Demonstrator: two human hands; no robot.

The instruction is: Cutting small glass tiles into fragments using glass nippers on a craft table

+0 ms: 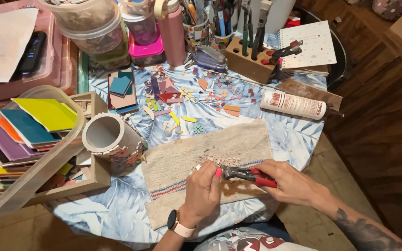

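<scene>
A pair of red-handled nippers (pixel 247 175) is held closed in the grip of the right hand (pixel 287 182), the fingers wrapped round the handles and the dark jaws pointed toward the left hand (pixel 204 188). The left hand's grip is pinched shut on a small pale tile piece (pixel 198 167), held at the jaws' tip; whether jaws and piece touch cannot be told. Both hands are raised over a beige woven cloth (pixel 177 167) with red and blue stripes, which is spread at the near edge of the worktop (pixel 298 135), itself covered in a blue leaf-print cloth. A heap of pale tile chips (pixel 219 159) is seen on the woven cloth just beyond the hands. At the cloth's left end a white cylinder (pixel 112 138), partly covered in mosaic, is laid on its side. Coloured tile fragments (pixel 182 95) are scattered across the middle of the worktop. A white glue bottle (pixel 294 104) is laid near the right edge, and a wooden tool block (pixel 250 58) is placed toward the far edge. Stacked coloured sheets (pixel 29 128) are kept in a clear bin at the left edge.
</scene>
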